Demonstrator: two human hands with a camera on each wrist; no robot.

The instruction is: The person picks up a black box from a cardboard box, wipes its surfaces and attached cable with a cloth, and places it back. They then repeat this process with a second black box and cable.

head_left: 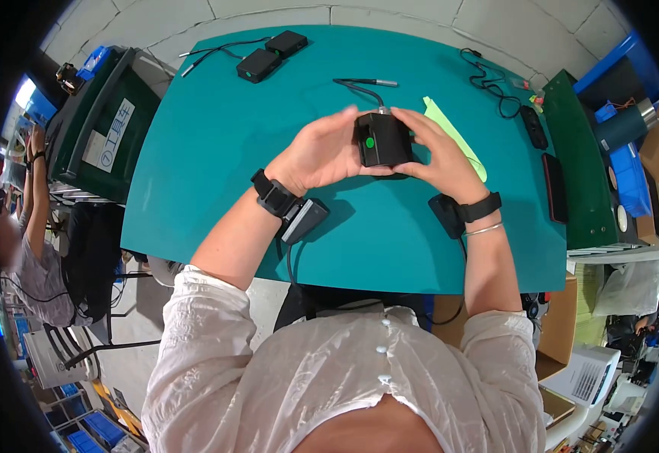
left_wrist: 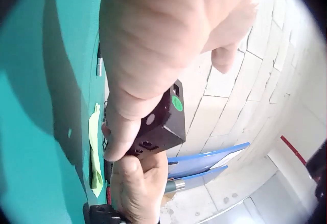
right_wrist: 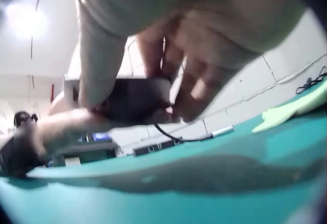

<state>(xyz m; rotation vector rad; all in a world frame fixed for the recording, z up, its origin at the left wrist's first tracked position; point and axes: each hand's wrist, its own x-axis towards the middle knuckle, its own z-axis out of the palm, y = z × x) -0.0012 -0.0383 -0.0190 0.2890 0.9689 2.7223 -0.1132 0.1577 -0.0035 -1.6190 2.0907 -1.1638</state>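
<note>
A small black box [head_left: 387, 141] with a round green sticker is held over the teal table, and a dark cable [head_left: 378, 97] leads from its far end to a metal-tipped probe [head_left: 386, 83]. My right hand [head_left: 444, 155] grips the box from the right, thumb on its near end and fingers at its far end. On the other side, my left hand [head_left: 322, 151] lies along the box with straight fingers pointing away; its thumb [left_wrist: 122, 137] touches the box [left_wrist: 171, 116] in the left wrist view. Small openings show on one box face there.
Two similar black boxes [head_left: 259, 66] with probe leads lie at the back left. A light green strip [head_left: 458, 140] lies right of my hands. Further right are a coiled black cable [head_left: 488, 83], a black handheld device [head_left: 533, 127] and a phone [head_left: 554, 187]. Green bins flank the table [head_left: 193, 189].
</note>
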